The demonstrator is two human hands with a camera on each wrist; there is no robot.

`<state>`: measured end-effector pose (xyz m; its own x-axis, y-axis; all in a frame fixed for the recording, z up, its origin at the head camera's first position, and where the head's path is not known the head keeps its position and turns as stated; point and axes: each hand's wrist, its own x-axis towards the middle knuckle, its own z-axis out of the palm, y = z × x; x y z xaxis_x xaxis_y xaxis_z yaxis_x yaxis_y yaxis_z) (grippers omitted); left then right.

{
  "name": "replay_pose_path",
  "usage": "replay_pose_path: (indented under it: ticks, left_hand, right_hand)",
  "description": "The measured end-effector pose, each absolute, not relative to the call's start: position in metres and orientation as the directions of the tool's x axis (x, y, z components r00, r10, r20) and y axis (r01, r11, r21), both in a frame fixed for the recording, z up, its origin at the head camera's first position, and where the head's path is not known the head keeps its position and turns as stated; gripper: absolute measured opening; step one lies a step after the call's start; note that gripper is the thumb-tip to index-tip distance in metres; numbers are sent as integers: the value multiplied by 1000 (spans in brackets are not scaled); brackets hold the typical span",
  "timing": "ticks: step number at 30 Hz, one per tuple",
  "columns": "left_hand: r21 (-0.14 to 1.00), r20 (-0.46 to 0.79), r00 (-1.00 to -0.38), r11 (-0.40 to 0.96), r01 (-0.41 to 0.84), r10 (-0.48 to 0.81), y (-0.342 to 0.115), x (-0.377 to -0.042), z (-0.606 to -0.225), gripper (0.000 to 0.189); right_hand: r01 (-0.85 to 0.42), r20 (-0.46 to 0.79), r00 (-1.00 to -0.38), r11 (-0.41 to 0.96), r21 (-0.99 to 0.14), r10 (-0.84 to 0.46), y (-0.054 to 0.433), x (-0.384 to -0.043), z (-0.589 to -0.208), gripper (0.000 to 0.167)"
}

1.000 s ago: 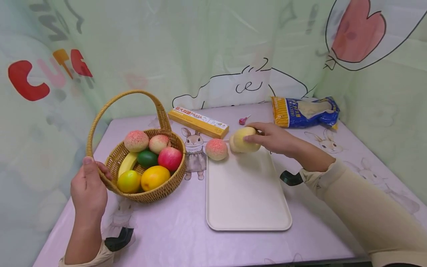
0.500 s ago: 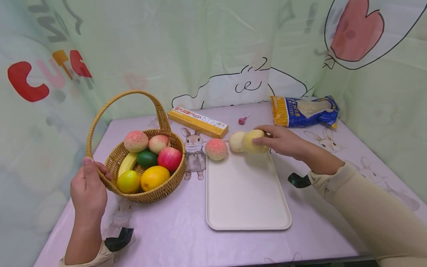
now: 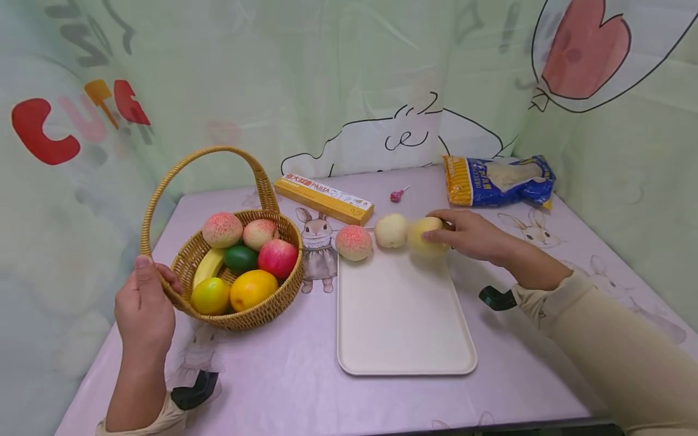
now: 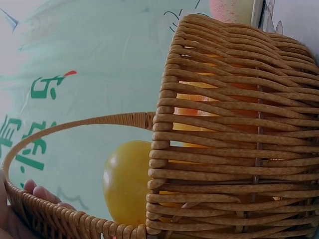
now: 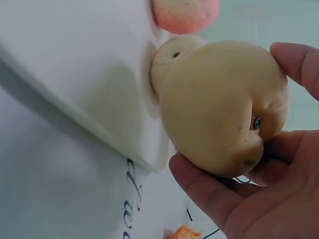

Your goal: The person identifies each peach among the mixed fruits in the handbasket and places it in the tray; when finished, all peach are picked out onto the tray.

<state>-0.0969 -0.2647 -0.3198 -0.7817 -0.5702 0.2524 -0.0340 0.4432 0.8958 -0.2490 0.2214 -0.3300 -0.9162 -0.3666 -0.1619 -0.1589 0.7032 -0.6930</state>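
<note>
Moved rightward: a round, pale-yellow fruit (image 3: 426,238), likely light, sensibly side-pinched by the right hand (image 3: 472,236); left hand (image 3: 144,309) grips tan wicker basket (image 3: 260,317).

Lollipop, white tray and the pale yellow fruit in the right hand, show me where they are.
Lollipop (image 3: 395,197), head view: on its pink head.
White tray (image 3: 403,318), head view: on its bare surface.
Pale yellow fruit (image 5: 217,107), right wrist view: on its smooth side.
</note>
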Motion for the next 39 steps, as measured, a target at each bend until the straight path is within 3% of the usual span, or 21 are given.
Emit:
replay_pose_path:
  ticks: [27,39]
  left_hand:
    - [892,271,-777,452,-19,-568,-264,-98,-321,53]
    - [889,284,-777,457,-6,-562,-265,-98,-322,53]
  right_hand:
    - [-141,-202,-928,798,-586,-312,211,-249,-340,69]
    - [-147,-201,-929,809,-570,-311,203,-250,-328,87]
